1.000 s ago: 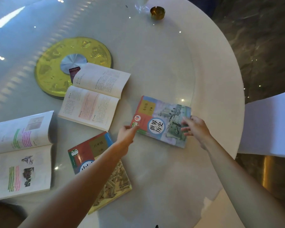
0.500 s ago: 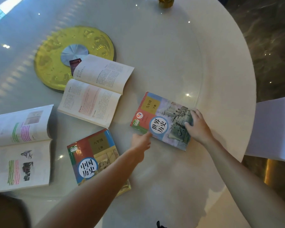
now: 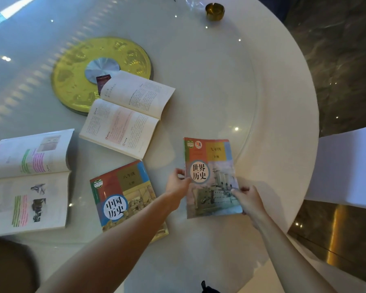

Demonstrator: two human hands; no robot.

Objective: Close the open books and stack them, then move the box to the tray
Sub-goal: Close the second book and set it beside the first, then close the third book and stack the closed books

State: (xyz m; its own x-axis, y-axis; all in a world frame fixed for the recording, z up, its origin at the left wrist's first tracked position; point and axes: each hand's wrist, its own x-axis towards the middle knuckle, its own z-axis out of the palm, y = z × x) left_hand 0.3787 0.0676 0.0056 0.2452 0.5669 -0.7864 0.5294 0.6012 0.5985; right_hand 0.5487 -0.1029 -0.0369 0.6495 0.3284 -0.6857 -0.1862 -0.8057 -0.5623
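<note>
- Fingers of the left hand (image 3: 176,185) are pinched on the left edge of the closed world-history book (image 3: 211,178), thumb on the cover; the right hand (image 3: 248,200) clamps its lower right edge, fingertips (image 3: 236,189) curled onto the ship picture.
- Step in hand, as I judge it: carrying this closed book to the other closed book (image 3: 123,199), which lies just beside it at nine o'clock, and laying it on top.
- Doing it well means keeping both edges gripped so the soft cover does not sag, squaring spine to spine, and lowering it flat.
- Covers look glossy and thin, a paperback feel, likely slippery on each other and on the polished table (image 3: 209,85).
- Two books remain open: one (image 3: 127,115) at eleven o'clock from the hands with matte, slightly bowed pages, and a thicker one (image 3: 28,180) far out at nine o'clock with highlighted text.
- A small dark box (image 3: 103,80) peeks out from behind the nearer open book, resting on the round golden tray (image 3: 72,77) or at its hub; I cannot tell which.
- A small brass dish (image 3: 215,11) sits at twelve o'clock, well apart.
</note>
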